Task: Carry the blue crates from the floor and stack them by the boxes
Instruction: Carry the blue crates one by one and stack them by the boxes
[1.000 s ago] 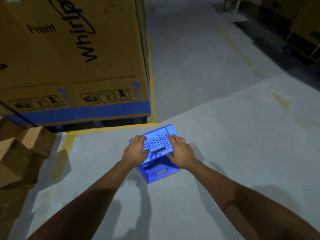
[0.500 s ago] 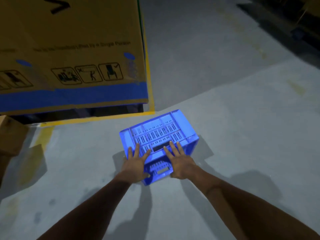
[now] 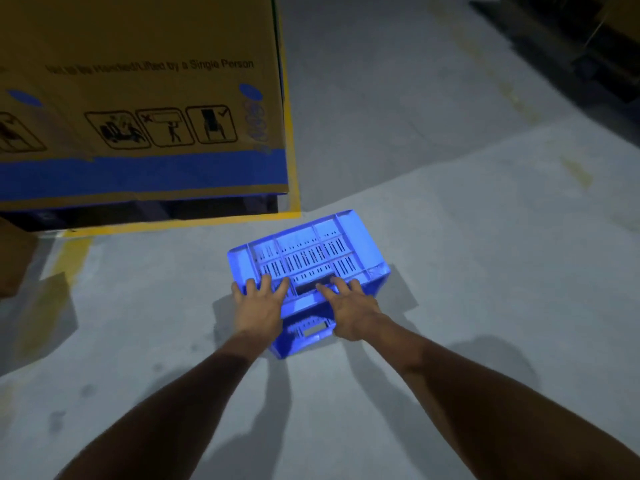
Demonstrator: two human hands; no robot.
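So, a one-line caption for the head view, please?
Left hand and right hand rest on a blue crate on the floor, near a cardboard box.

The crate (image 3: 311,252) lies on the floor (image 3: 485,271) before the large box (image 3: 138,98), left hand (image 3: 258,306) and right hand (image 3: 349,313) atop it

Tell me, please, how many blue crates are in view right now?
1. The blue crate sits on the floor, near the corner of the large cardboard box, with the left hand and right hand resting on its near edge. More may lie out of view.
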